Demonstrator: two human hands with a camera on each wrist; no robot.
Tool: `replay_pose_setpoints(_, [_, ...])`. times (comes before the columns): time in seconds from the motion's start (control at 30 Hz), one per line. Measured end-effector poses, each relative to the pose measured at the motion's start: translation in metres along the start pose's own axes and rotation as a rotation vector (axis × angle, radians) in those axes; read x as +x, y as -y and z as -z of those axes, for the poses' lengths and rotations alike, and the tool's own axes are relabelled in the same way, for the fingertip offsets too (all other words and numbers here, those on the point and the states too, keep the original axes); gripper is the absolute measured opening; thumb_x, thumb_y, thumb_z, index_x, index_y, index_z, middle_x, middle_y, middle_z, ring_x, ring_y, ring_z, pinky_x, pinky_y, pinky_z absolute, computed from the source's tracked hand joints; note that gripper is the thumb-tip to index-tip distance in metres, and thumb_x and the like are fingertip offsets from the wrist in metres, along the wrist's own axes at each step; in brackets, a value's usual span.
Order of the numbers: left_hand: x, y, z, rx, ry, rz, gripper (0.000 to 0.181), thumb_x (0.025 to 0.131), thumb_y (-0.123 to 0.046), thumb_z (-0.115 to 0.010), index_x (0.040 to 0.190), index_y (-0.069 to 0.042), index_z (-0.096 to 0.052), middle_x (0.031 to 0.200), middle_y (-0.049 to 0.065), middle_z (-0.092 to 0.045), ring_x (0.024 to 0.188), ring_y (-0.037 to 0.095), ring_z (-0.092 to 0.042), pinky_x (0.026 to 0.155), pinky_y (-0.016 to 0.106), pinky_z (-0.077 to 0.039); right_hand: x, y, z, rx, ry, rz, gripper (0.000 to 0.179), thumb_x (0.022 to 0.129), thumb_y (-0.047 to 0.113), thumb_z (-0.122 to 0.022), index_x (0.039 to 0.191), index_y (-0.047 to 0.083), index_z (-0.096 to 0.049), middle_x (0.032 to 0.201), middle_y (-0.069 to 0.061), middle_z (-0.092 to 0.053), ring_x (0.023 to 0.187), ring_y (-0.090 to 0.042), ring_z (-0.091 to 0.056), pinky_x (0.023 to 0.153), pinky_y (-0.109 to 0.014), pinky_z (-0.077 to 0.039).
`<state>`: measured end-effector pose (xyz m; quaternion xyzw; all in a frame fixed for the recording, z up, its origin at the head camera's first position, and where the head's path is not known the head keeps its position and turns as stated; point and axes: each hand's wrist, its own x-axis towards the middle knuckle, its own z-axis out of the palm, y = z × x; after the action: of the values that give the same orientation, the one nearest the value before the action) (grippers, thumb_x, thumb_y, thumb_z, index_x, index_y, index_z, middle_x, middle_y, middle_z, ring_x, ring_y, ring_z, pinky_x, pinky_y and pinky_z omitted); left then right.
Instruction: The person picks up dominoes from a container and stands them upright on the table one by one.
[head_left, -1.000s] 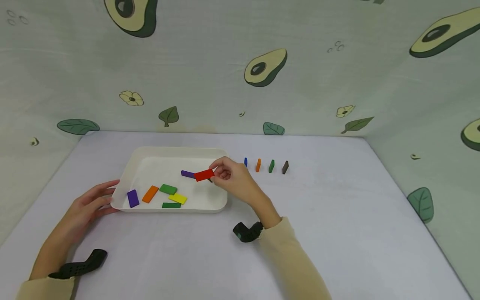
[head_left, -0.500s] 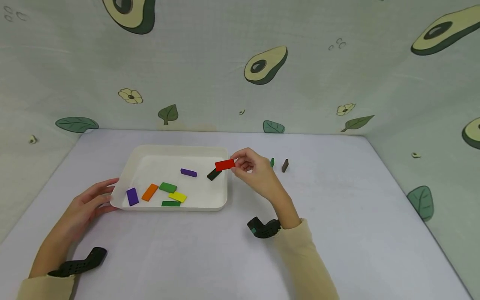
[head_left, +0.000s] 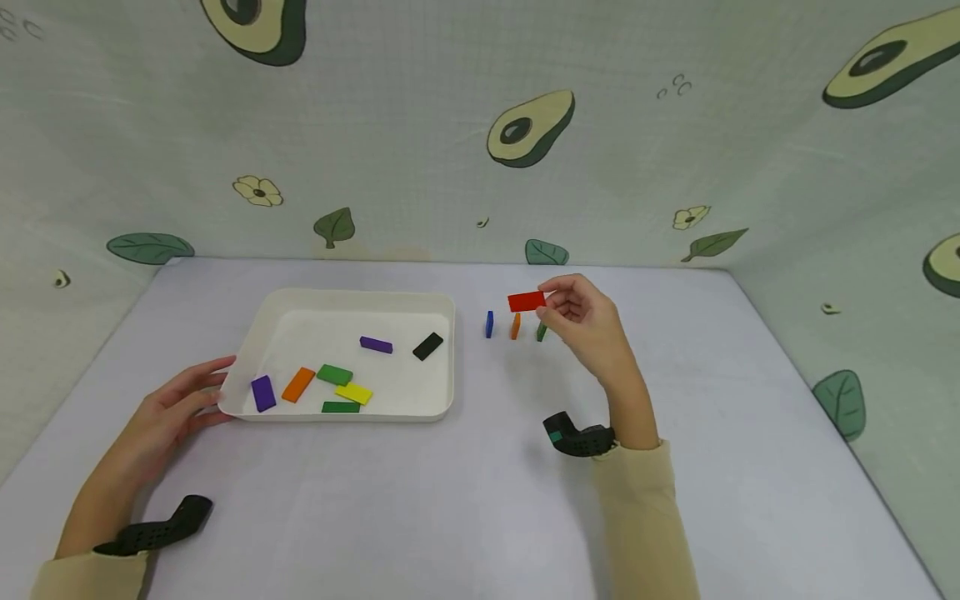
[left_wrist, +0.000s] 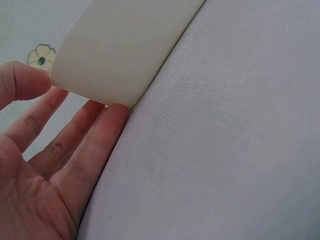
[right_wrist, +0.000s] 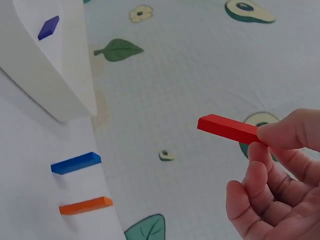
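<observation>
My right hand [head_left: 592, 329] pinches a red domino [head_left: 527, 302] by one end between thumb and fingertips, raised above the table. It overlaps a short row of standing dominoes: blue [head_left: 490, 324], orange [head_left: 515, 326] and green [head_left: 541, 332], the green one partly covered. The dark brown one at the row's right end is hidden behind the hand. In the right wrist view the red domino [right_wrist: 227, 128] points left from the fingertips. My left hand [head_left: 176, 408] touches the left end of the white tray [head_left: 337, 419], its fingers nearly straight against the corner.
In the tray lie purple dominoes [head_left: 263, 393], an orange one [head_left: 298, 385], green ones [head_left: 334, 374], a yellow one [head_left: 354, 393] and a black one [head_left: 427, 347]. A patterned cloth [head_left: 405, 150] hangs behind the white table [head_left: 375, 517].
My right hand has carried the red domino from over the tray to the right, over the standing row. The black domino in the tray is now uncovered. My left hand stays at the tray.
</observation>
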<state>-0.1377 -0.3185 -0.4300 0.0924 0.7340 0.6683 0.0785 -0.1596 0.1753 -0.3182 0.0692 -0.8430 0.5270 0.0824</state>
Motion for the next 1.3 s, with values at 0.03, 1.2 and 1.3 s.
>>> replay_pose_setpoints(0.03, [0.0,0.0,0.0,0.005,-0.003,0.0,0.043,0.097,-0.009,-0.046,0.139,-0.015,-0.042,0.116,-0.015,-0.054,0.094,-0.004,-0.061,0.073,0.016,-0.054,0.0,-0.002,0.004,0.001,-0.015,-0.002,0.026,0.088,0.006,-0.059,0.114,0.003,-0.055,0.092,-0.009,-0.056,0.082,-0.019,-0.053,0.069,-0.013,-0.047])
replay_pose_setpoints(1.2, [0.0,0.001,0.001,-0.008,0.006,-0.016,0.043,0.097,-0.007,-0.045,0.139,-0.014,-0.042,0.117,-0.015,-0.055,0.095,-0.003,-0.061,0.074,0.015,-0.054,-0.003,-0.063,0.059,-0.215,-0.2,-0.288,0.032,0.089,0.016,-0.058,0.118,0.003,-0.053,0.087,-0.003,-0.053,0.07,-0.01,-0.053,0.061,-0.012,-0.045])
replay_pose_setpoints(1.3, [0.0,0.001,0.001,0.001,0.004,-0.01,0.043,0.097,-0.008,-0.045,0.139,-0.015,-0.042,0.117,-0.015,-0.054,0.095,-0.004,-0.061,0.074,0.015,-0.053,-0.002,-0.069,0.059,-0.233,-0.191,-0.289,0.032,0.089,0.016,-0.059,0.118,0.003,-0.054,0.086,-0.003,-0.054,0.069,-0.008,-0.052,0.06,-0.013,-0.044])
